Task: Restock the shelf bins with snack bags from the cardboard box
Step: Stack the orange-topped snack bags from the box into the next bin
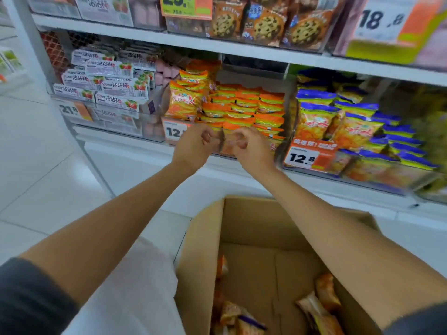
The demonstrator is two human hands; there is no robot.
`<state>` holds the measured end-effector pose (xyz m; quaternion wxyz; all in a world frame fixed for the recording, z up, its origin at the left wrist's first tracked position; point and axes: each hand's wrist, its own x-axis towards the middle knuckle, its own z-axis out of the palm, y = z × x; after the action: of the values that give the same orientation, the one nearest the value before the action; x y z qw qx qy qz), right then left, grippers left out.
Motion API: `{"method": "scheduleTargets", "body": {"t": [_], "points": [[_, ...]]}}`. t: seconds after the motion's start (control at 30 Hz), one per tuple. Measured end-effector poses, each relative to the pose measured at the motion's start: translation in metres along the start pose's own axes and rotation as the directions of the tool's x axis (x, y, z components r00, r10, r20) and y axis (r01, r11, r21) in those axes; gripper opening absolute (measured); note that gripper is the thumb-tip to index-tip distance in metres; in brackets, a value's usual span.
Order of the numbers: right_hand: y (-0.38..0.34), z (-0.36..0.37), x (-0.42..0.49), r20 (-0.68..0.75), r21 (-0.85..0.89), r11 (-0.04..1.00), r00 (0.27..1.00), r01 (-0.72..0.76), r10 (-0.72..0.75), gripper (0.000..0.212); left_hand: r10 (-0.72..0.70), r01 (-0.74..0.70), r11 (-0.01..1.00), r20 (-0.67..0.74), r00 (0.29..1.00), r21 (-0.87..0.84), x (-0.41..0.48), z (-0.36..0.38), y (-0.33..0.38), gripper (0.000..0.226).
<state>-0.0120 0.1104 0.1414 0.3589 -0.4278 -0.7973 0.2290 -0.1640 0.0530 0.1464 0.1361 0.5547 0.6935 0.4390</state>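
Both of my hands reach to the front edge of the clear shelf bin (281,131) filled with rows of orange snack bags (244,105). My left hand (196,147) and my right hand (251,148) together pinch one orange snack bag (226,143) between them at the bin's front. The image is blurred there, so the bag's shape is unclear. Below my arms stands the open cardboard box (205,250), with several orange bags (324,298) loose on its bottom.
To the right stands a bin of blue-and-yellow snack bags (350,126) with a 12.8 price tag (302,157). White strawberry-printed packs (106,85) fill the bin on the left. Cookie bags (266,22) sit on the shelf above. White floor tiles (36,170) lie to the left.
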Motion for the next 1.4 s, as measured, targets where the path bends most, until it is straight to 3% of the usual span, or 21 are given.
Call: {"method": "scheduleTargets", "body": {"t": [0.17, 0.37, 0.47, 0.5, 0.6, 0.63, 0.7, 0.73, 0.77, 0.83, 0.87, 0.93, 1.0, 1.07, 1.13, 1.2, 1.3, 1.33, 1.4], "points": [[0.079, -0.034, -0.092, 0.171, -0.093, 0.970, 0.956, -0.226, 0.239, 0.022, -0.083, 0.084, 0.996, 0.321, 0.944, 0.011, -0.066, 0.074, 0.000, 0.008], [0.182, -0.043, -0.195, 0.406, -0.285, 0.877, 0.780, -0.387, 0.476, 0.025, -0.258, 0.197, 0.966, 0.599, 0.758, 0.166, -0.135, 0.169, -0.040, 0.019], [0.227, -0.035, -0.231, 0.450, -0.330, 0.801, 0.663, -0.500, 0.598, 0.024, -0.458, 0.343, 0.889, 0.628, 0.629, 0.305, -0.160, 0.205, -0.077, 0.018], [0.240, -0.029, -0.240, 0.453, -0.324, 0.776, 0.631, -0.542, 0.630, 0.023, -0.532, 0.402, 0.845, 0.639, 0.555, 0.354, -0.165, 0.215, -0.093, 0.017], [0.267, -0.012, -0.260, 0.476, -0.268, 0.723, 0.565, -0.637, 0.674, 0.022, -0.659, 0.201, 0.743, 0.644, 0.390, 0.638, -0.178, 0.242, -0.138, 0.048], [0.273, -0.008, -0.264, 0.491, -0.254, 0.721, 0.557, -0.644, 0.670, 0.021, -0.671, 0.136, 0.721, 0.635, 0.383, 0.679, -0.180, 0.247, -0.143, 0.051], [0.281, 0.000, -0.271, 0.513, -0.234, 0.718, 0.544, -0.656, 0.664, 0.020, -0.705, 0.135, 0.693, 0.626, 0.333, 0.708, -0.185, 0.248, -0.135, 0.045], [0.284, 0.002, -0.273, 0.521, -0.227, 0.714, 0.537, -0.662, 0.663, 0.020, -0.721, 0.123, 0.666, 0.594, 0.356, 0.736, -0.185, 0.249, -0.138, 0.043], [0.286, 0.003, -0.275, 0.523, -0.222, 0.711, 0.534, -0.667, 0.664, 0.021, -0.735, 0.242, 0.655, 0.531, 0.422, 0.715, -0.182, 0.248, -0.137, 0.039], [0.290, 0.003, -0.277, 0.507, -0.202, 0.703, 0.541, -0.682, 0.671, 0.022, -0.769, 0.258, 0.616, 0.498, 0.400, 0.744, -0.179, 0.250, -0.130, 0.028], [0.291, 0.002, -0.278, 0.494, -0.188, 0.698, 0.548, -0.692, 0.676, 0.022, -0.746, 0.181, 0.633, 0.530, 0.404, 0.752, -0.177, 0.252, -0.130, 0.023], [0.292, -0.001, -0.279, 0.467, -0.163, 0.681, 0.552, -0.714, 0.691, 0.023, -0.707, 0.193, 0.683, 0.571, 0.418, 0.704, -0.172, 0.257, -0.122, 0.015], [0.290, -0.003, -0.281, 0.474, -0.125, 0.661, 0.540, -0.740, 0.695, 0.028, -0.723, 0.397, 0.689, 0.612, 0.320, 0.607, -0.170, 0.269, -0.110, 0.010], [0.284, -0.004, -0.280, 0.521, -0.060, 0.638, 0.521, -0.768, 0.676, 0.048, -0.588, 0.392, 0.800, 0.725, 0.359, 0.454, -0.173, 0.284, -0.098, 0.013], [0.278, -0.002, -0.276, 0.563, 0.035, 0.585, 0.500, -0.810, 0.658, 0.065, -0.530, 0.464, 0.817, 0.762, 0.372, 0.342, -0.179, 0.298, -0.084, 0.021], [0.273, -0.002, -0.270, 0.562, 0.155, 0.495, 0.488, -0.855, 0.667, 0.059, -0.519, 0.644, 0.742, 0.768, 0.374, 0.188, -0.184, 0.303, -0.068, 0.024], [0.274, -0.008, -0.263, 0.604, 0.344, 0.292, 0.448, -0.892, 0.659, 0.060, -0.507, 0.876, 0.481, 0.830, 0.234, 0.047, -0.188, 0.303, -0.063, 0.037], [0.277, -0.009, -0.262, 0.627, 0.335, 0.284, 0.438, -0.898, 0.644, 0.062, -0.503, 0.881, 0.468, 0.840, 0.205, 0.066, -0.190, 0.302, -0.064, 0.040], [0.283, -0.011, -0.261, 0.613, 0.261, 0.352, 0.437, -0.899, 0.658, 0.057, -0.533, 0.880, 0.469, 0.817, 0.220, 0.069, -0.196, 0.302, -0.068, 0.037]]}}
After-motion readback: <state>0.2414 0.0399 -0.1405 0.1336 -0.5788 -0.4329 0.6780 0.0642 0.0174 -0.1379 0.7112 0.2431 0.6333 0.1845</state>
